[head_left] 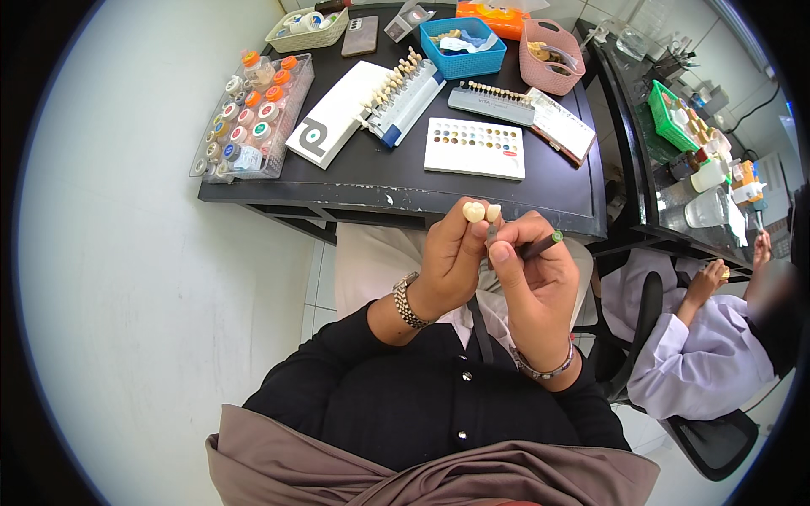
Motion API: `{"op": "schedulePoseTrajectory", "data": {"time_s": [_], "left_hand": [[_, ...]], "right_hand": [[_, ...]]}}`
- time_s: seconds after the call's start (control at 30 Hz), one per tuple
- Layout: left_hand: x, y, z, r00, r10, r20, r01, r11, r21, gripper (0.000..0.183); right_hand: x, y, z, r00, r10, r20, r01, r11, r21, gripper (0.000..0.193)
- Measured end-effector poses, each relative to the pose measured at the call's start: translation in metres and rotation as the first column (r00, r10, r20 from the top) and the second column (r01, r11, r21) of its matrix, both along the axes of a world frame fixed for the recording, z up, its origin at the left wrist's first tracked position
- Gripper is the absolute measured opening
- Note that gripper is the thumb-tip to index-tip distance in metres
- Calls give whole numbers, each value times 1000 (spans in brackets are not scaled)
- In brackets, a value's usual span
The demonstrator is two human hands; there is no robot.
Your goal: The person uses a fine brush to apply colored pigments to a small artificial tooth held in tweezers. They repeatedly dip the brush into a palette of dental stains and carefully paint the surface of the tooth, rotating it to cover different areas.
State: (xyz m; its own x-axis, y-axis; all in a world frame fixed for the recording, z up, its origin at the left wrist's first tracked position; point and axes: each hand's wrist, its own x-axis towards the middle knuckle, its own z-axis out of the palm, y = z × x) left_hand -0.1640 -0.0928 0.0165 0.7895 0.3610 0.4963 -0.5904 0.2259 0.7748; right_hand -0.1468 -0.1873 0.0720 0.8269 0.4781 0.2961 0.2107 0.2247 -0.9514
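Observation:
Just in front of the table edge, my left hand [450, 260] is closed, pinching a cream-coloured tooth crown [473, 212] between thumb and fingers. Close beside the crown stands a small tooth-shaped shade tab [494, 212] on a thin grey stem. My right hand [547, 282] is closed around that stem with thumb and fingertips. A dark pen-like stick [542, 245] with a green end also rests in the right hand, pointing right. The two hands are almost touching. On the table beyond lie an open shade guide [403, 101] with raised tabs and a second grey shade guide [491, 103].
A clear box of capped bottles [253, 118] stands at the left. Around the table are a white box [325, 126], a palette of colour wells [474, 150], a blue basket [462, 63], a pink basket [553, 63] and a phone [360, 36]. Another person [700, 354] sits at the right.

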Motion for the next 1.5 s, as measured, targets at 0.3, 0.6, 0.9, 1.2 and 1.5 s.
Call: {"op": "schedulePoseTrajectory", "data": {"time_s": [0.3, 0.6, 0.9, 1.2, 1.5], "left_hand": [[-3, -1, -5, 999, 33, 5, -34, 999, 23, 21], [-6, -1, -10, 1000, 18, 18, -18, 1000, 2, 20], [-7, -1, -12, 1000, 10, 0, -10, 1000, 27, 20], [-8, -1, -12, 999, 31, 33, -31, 999, 13, 21], [-9, -2, -10, 1000, 9, 11, -9, 1000, -17, 21]], "right_hand": [[-3, -1, -5, 1000, 10, 12, -11, 1000, 18, 5], [-8, -1, -10, 1000, 2, 14, -3, 1000, 23, 5], [-9, -1, -13, 999, -10, 37, 10, 1000, 16, 5], [-10, 0, -14, 998, -16, 55, 16, 1000, 0, 5], [-10, 1, -11, 999, -8, 48, 8, 1000, 0, 5]]}}
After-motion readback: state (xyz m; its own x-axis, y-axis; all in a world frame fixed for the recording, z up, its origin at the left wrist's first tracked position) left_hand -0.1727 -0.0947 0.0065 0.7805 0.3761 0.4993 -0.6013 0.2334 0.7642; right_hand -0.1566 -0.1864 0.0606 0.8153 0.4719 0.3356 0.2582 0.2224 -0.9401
